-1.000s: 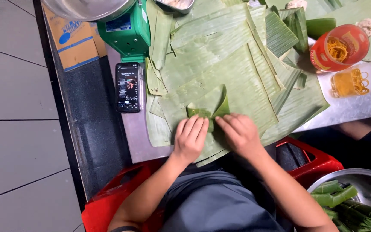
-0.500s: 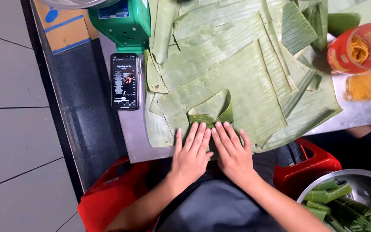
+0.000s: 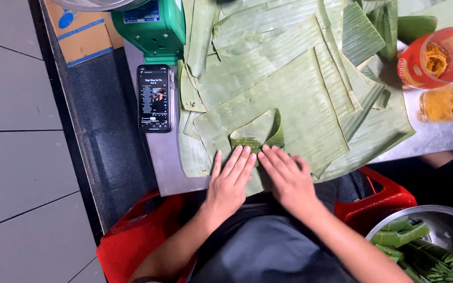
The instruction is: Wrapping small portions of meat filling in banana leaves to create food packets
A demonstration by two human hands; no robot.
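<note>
A small folded banana-leaf parcel [image 3: 258,135] lies on a stack of cut banana leaves [image 3: 294,89] at the near edge of a metal table [image 3: 166,167]. My left hand [image 3: 230,181] lies flat, fingers together, pressing the near part of the leaf just below the fold. My right hand [image 3: 285,175] lies flat beside it, fingertips touching the parcel's near edge. Neither hand grips anything. One flap of the parcel curls upward on the right side.
A phone [image 3: 154,98] with a lit screen lies left of the leaves. A green scale [image 3: 153,26] stands behind it. A red-lidded jar [image 3: 436,57] and a clear tub [image 3: 444,104] hold rubber bands at right. A metal bowl [image 3: 446,220] of wrapped leaf rolls sits lower right. Red stool [image 3: 132,241] below.
Both hands went from curled over the parcel, folding it, to flattened with fingers stretched, and slid slightly toward me. The camera view shifted so the table appears closer.
</note>
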